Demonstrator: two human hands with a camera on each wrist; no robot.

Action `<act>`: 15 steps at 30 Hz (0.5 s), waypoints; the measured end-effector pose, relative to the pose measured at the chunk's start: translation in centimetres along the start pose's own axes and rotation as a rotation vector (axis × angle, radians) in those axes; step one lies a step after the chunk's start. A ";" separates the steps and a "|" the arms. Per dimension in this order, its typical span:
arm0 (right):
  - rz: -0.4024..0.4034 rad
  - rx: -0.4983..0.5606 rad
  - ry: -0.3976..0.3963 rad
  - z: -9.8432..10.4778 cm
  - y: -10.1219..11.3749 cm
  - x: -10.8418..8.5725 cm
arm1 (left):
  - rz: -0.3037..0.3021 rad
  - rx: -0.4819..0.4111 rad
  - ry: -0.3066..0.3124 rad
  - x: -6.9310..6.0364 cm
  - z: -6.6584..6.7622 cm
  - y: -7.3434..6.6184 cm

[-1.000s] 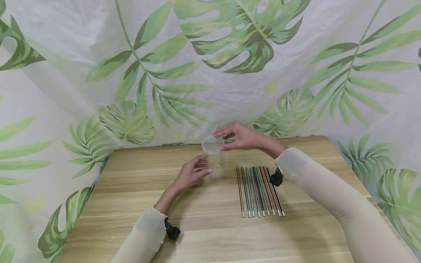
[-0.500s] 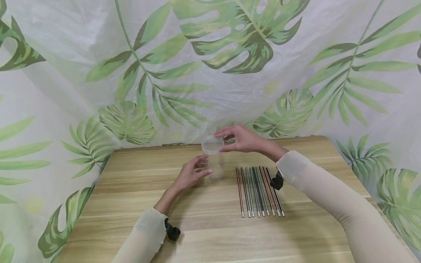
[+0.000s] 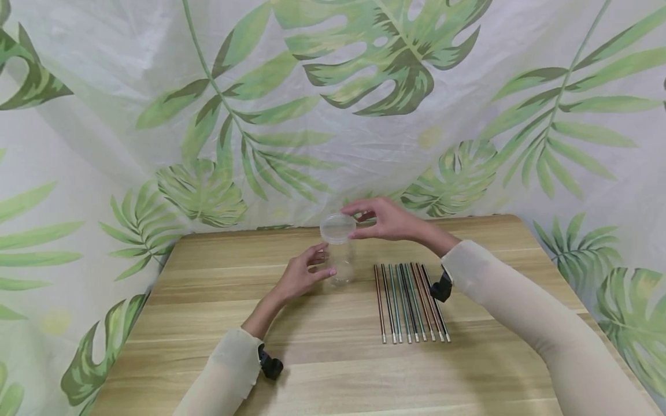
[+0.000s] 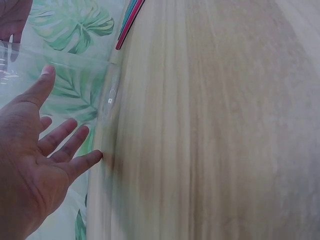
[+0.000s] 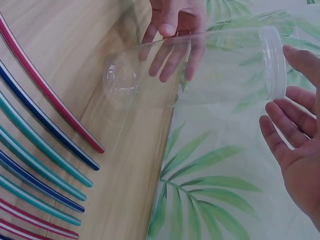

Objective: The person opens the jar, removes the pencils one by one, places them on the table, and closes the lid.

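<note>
A clear plastic jar (image 3: 340, 263) with a lid (image 3: 337, 229) on top stands upright near the table's back edge. My left hand (image 3: 303, 274) is at its left side, fingers spread behind and thumb in front; the left wrist view shows this hand (image 4: 37, 155) with its fingers apart and loose. By the lid's right side, my right hand (image 3: 387, 219) holds thumb and fingers apart. Seen from the right wrist, the right hand (image 5: 300, 120) lies loosely beside the lid (image 5: 274, 62); contact is hard to tell. Nothing shows inside the jar (image 5: 200, 70).
Several pencils (image 3: 411, 303) in red, black, blue and teal lie side by side on the wooden table (image 3: 333, 370), right of the jar, eraser ends toward me. A leaf-print cloth (image 3: 291, 115) hangs behind the table.
My right hand's fingertips have shifted slightly right, from over the lid toward its right edge. The left hand, jar and pencils have hardly moved.
</note>
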State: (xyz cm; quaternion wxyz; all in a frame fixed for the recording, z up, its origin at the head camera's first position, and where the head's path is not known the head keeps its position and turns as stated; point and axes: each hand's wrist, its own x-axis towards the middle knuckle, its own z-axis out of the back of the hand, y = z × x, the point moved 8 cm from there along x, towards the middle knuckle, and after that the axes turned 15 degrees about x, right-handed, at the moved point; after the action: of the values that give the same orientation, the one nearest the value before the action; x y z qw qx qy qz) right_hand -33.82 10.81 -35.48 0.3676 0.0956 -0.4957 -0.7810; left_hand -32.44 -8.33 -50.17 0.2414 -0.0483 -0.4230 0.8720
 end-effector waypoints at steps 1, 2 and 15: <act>0.004 0.001 -0.007 0.2 -0.1 -0.2 | -0.004 0.006 0.001 -0.1 0.1 0.0; 0.007 0.000 -0.015 0.4 -0.2 -0.4 | -0.012 0.012 -0.003 -0.2 0.2 -0.1; -0.009 -0.226 -0.088 2.8 -1.6 -6.1 | 0.000 0.267 -0.099 -3.1 5.0 2.4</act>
State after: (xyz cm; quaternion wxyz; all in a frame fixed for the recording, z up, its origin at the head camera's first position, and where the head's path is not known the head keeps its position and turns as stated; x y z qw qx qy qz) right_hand -31.66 17.27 -36.75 0.3507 0.0214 -0.4197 -0.8369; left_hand -32.07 -14.59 -49.24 0.2247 0.0273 -0.3146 0.9218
